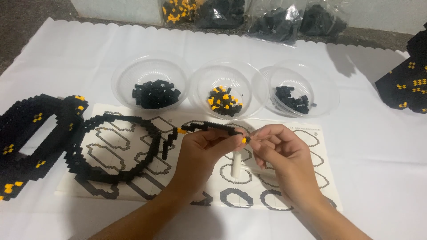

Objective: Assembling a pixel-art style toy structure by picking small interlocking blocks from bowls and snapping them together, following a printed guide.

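My left hand (200,153) holds a thin curved strip of small black bricks (209,126) with a yellow brick at its left tip, just above the printed instruction sheet (311,133). My right hand (278,153) pinches the strip's right end, where a small yellow brick (244,140) sits between the fingertips. A black brick ring (113,149) lies on the sheet to the left. A small white stick-shaped tool (235,164) rests on the sheet below my hands.
Three clear plastic bowls stand behind: black bricks (155,93), black and yellow bricks (224,101), black bricks (291,100). A large black-and-yellow built piece (31,142) lies far left, another (407,80) far right. Bags of bricks (271,20) line the back.
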